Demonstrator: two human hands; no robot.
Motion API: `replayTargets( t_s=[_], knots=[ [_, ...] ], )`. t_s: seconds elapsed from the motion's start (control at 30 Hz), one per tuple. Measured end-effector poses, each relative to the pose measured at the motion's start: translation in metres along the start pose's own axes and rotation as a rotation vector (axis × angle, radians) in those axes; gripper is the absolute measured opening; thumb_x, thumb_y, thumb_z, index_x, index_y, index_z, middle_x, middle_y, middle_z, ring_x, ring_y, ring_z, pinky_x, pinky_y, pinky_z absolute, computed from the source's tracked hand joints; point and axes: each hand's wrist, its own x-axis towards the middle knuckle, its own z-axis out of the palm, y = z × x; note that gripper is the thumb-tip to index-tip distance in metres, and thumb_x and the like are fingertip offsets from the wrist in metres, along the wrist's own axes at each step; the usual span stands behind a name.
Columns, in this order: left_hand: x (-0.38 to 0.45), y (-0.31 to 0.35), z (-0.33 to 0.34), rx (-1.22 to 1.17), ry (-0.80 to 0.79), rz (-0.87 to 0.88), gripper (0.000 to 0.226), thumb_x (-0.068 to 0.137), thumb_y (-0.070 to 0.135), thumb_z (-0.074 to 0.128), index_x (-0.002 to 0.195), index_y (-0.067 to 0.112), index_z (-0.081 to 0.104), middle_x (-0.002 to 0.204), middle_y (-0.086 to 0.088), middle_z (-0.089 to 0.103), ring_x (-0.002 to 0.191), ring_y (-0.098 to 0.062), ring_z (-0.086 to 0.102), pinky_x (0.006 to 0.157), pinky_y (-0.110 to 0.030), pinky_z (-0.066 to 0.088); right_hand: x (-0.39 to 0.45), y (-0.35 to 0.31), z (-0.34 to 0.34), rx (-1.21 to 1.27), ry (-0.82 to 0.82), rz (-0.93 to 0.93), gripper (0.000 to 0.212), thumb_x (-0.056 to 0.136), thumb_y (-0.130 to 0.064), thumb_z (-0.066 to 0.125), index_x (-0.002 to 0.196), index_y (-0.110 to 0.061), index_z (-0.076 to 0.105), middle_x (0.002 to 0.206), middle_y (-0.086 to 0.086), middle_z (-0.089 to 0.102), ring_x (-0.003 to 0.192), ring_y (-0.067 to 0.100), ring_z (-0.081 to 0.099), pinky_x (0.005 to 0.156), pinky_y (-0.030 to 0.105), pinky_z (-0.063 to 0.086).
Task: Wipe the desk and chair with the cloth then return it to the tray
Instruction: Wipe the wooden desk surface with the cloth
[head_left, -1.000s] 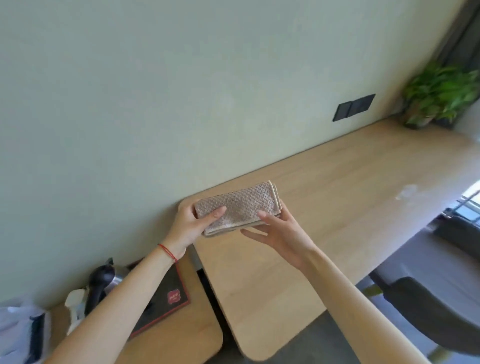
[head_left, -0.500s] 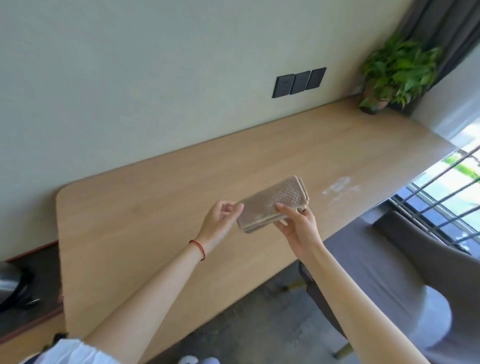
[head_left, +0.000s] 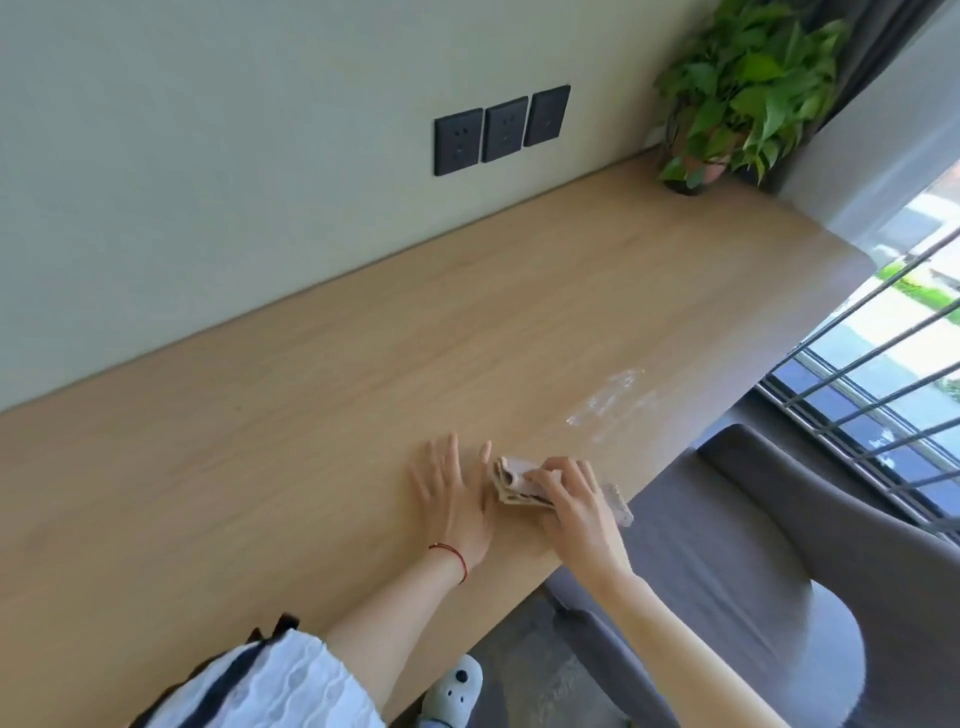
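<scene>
Pressing one folded cloth (head_left: 511, 480) onto the desk (head_left: 311, 395), right hand (head_left: 576, 499) grips it — left hand (head_left: 452, 499) flat, fingers spread.

Right hand (head_left: 574, 499) presses the folded cloth (head_left: 511, 480) on the desk (head_left: 311, 395); left hand (head_left: 452, 499) flat beside it.

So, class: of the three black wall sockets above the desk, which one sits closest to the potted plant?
The rightmost black wall socket, at the end of the row nearest the green potted plant; the other two sit further left along the wall.
</scene>
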Motion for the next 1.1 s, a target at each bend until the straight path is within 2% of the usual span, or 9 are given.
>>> replayTargets(
  t_s=[0.13, 0.27, 0.4, 0.53, 0.73, 0.8, 0.9, 0.97, 1.1],
  knots=[
    [0.002, 0.004, 0.018, 0.227, 0.022, -0.036, 0.087, 0.087, 0.053, 0.039, 0.141, 0.033, -0.026, 0.153, -0.014, -0.025, 0.141, -0.046, -0.017, 0.107, -0.069, -0.009, -0.023, 0.026, 0.019, -0.122, -0.19, -0.102, 0.044, 0.073, -0.024, 0.073, 0.116, -0.023, 0.064, 0.123, 0.004, 0.062, 0.105, 0.029, 0.061, 0.082, 0.041, 0.054],
    [0.003, 0.004, 0.024, 0.268, 0.09, -0.053, 0.093, 0.081, 0.065, 0.039, 0.136, 0.035, -0.029, 0.157, -0.014, -0.017, 0.142, -0.043, -0.016, 0.107, -0.066, -0.012, -0.032, 0.052, 0.023, -0.13, -0.233, -0.274, 0.046, 0.093, -0.04, 0.048, 0.137, -0.027, 0.047, 0.145, -0.003, 0.047, 0.132, 0.025, 0.046, 0.108, 0.045, 0.04],
    [0.006, 0.005, 0.029, 0.304, 0.109, -0.074, 0.093, 0.081, 0.069, 0.037, 0.142, 0.032, -0.024, 0.158, -0.014, -0.015, 0.142, -0.041, -0.018, 0.109, -0.067, -0.009, -0.011, 0.079, 0.02, -0.049, -0.261, -0.385, 0.043, 0.098, -0.034, 0.04, 0.139, -0.026, 0.044, 0.148, -0.003, 0.041, 0.138, 0.024, 0.036, 0.112, 0.043, 0.035],
    [0.009, 0.006, 0.027, 0.28, 0.117, -0.077, 0.087, 0.08, 0.064, 0.042, 0.148, 0.033, -0.004, 0.159, -0.012, -0.005, 0.144, -0.039, -0.013, 0.11, -0.067, -0.005, 0.003, 0.085, 0.026, 0.04, -0.227, -0.362, 0.041, 0.099, -0.03, 0.036, 0.138, -0.022, 0.047, 0.148, 0.001, 0.042, 0.14, 0.025, 0.033, 0.112, 0.043, 0.035],
    [0.008, 0.006, 0.026, 0.233, 0.185, -0.079, 0.062, 0.087, 0.05, 0.032, 0.145, 0.029, 0.026, 0.158, -0.008, 0.017, 0.146, -0.035, 0.006, 0.112, -0.065, 0.008, 0.038, 0.1, 0.035, 0.038, -0.192, -0.45, 0.043, 0.093, -0.007, 0.053, 0.134, -0.013, 0.051, 0.145, 0.009, 0.046, 0.137, 0.032, 0.037, 0.112, 0.049, 0.034],
    [0.008, 0.007, 0.026, 0.199, 0.231, -0.076, 0.056, 0.088, 0.046, 0.027, 0.141, 0.027, 0.037, 0.155, -0.009, 0.027, 0.145, -0.035, 0.014, 0.112, -0.065, 0.011, 0.067, 0.118, 0.032, 0.052, -0.191, -0.31, 0.049, 0.09, 0.001, 0.055, 0.137, -0.015, 0.048, 0.147, 0.008, 0.042, 0.14, 0.03, 0.033, 0.113, 0.052, 0.033],
    [0.007, 0.007, 0.026, 0.19, 0.251, -0.072, 0.056, 0.09, 0.046, 0.023, 0.143, 0.031, 0.032, 0.155, -0.008, 0.028, 0.144, -0.034, 0.017, 0.113, -0.063, 0.012, 0.1, 0.131, 0.027, 0.082, -0.119, -0.035, 0.042, 0.097, -0.006, 0.048, 0.138, -0.016, 0.046, 0.15, 0.005, 0.038, 0.144, 0.025, 0.026, 0.117, 0.046, 0.025],
    [0.007, 0.007, 0.025, 0.195, 0.245, -0.082, 0.056, 0.09, 0.046, 0.021, 0.143, 0.031, 0.031, 0.155, -0.007, 0.027, 0.145, -0.033, 0.015, 0.113, -0.062, 0.011, 0.1, 0.118, 0.031, 0.116, -0.065, 0.008, 0.038, 0.098, -0.009, 0.046, 0.135, -0.016, 0.05, 0.148, 0.004, 0.041, 0.144, 0.025, 0.027, 0.118, 0.043, 0.023],
    [0.005, 0.011, 0.022, 0.187, 0.214, -0.086, 0.052, 0.091, 0.042, 0.034, 0.138, 0.022, 0.042, 0.156, -0.007, 0.023, 0.146, -0.031, 0.01, 0.114, -0.061, 0.007, 0.044, 0.088, 0.03, 0.165, -0.243, -0.296, 0.042, 0.094, -0.005, 0.051, 0.134, -0.017, 0.052, 0.146, 0.003, 0.044, 0.143, 0.029, 0.027, 0.117, 0.044, 0.025]
  ],
)
